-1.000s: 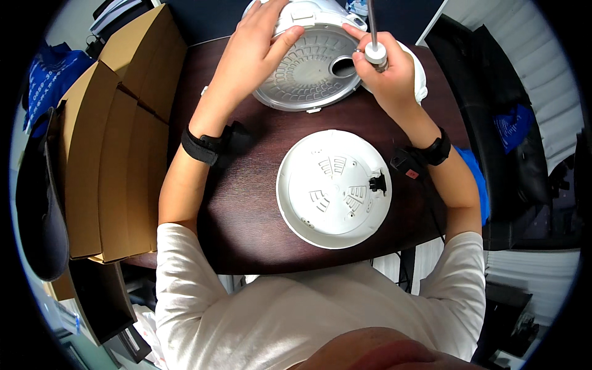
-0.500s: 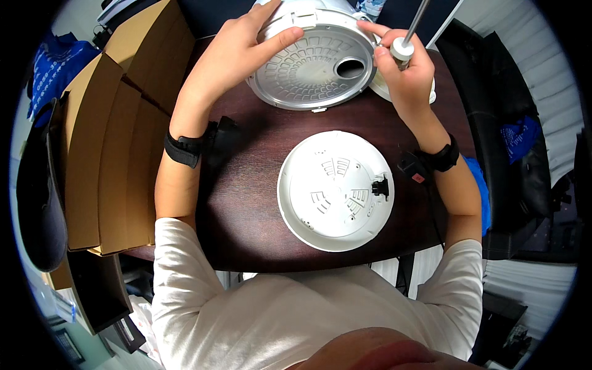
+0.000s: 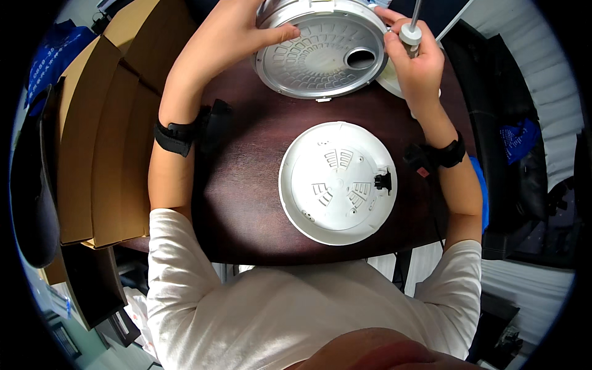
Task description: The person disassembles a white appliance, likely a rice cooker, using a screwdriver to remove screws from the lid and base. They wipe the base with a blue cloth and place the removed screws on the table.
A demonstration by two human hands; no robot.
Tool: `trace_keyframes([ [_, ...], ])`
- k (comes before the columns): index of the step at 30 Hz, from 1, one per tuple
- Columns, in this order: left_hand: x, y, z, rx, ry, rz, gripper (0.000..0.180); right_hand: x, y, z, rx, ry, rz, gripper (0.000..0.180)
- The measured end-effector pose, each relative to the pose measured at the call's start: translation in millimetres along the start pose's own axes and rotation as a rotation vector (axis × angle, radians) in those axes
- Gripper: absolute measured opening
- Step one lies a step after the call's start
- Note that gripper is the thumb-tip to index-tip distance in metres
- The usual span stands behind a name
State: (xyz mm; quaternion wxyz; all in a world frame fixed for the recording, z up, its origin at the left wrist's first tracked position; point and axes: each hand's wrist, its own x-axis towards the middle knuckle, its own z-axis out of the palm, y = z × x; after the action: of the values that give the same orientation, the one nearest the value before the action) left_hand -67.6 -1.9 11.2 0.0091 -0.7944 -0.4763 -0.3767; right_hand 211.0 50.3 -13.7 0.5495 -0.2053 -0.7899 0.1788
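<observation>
At the far side of the table, a white rice cooker [image 3: 357, 8] shows its round silver inner lid [image 3: 290, 71], which has an oval hole at its right. My left hand [image 3: 250, 37] grips the cooker's upper left, its thumb lying on the silver face; its other fingers are partly cut off by the frame. My right hand [image 3: 422, 74] is closed round a screwdriver [image 3: 410, 35] whose metal shaft points up, and its fingertips are at the cooker's right rim. Nearer me lies a round white base cover [image 3: 336, 203] with vent slots and a black socket [image 3: 383, 180].
Cardboard boxes [image 3: 80, 166] stand along the left side. A pale round part [image 3: 390, 80] sits behind my right hand on the dark wooden table [image 3: 246, 209]. To the right is a black sofa [image 3: 502, 98] with a blue bag [image 3: 520, 139] on it.
The cooker and both hands sit slightly higher and farther right in the picture. The base cover also appears a little higher, as the view has shifted. Both grips look the same.
</observation>
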Motion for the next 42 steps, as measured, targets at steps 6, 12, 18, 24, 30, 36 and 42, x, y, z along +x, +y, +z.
trace_keyframes([
  [6, 7, 67, -35, 0.032, -0.115, -0.329, 0.035, -2, -2, 2, -0.08, -0.004, 0.029, 0.027],
  [12, 5, 47, -25, 0.07, -0.024, -0.127, 0.034, 2, 2, 1, -0.087, 0.033, -0.022, 0.028],
  [18, 8, 18, -18, -0.169, -0.086, 0.128, 0.043, 1, 7, -3, -0.033, 0.071, 0.078, 0.024],
  [24, 10, -8, -2, -0.398, -0.19, 0.142, 0.056, -5, -24, 19, -0.209, -0.118, -0.068, 0.023],
  [30, 11, -11, -8, -0.493, -0.274, 0.111, 0.061, -4, -31, 61, -0.248, -0.256, -0.211, 0.022],
  [36, 11, -15, -11, -0.561, -0.298, 0.112, 0.061, -1, -19, 85, -0.285, -0.199, -0.214, 0.021],
  [42, 8, -5, -15, -0.549, -0.282, 0.127, 0.058, -4, -20, 91, -0.373, -0.129, -0.178, 0.021],
])
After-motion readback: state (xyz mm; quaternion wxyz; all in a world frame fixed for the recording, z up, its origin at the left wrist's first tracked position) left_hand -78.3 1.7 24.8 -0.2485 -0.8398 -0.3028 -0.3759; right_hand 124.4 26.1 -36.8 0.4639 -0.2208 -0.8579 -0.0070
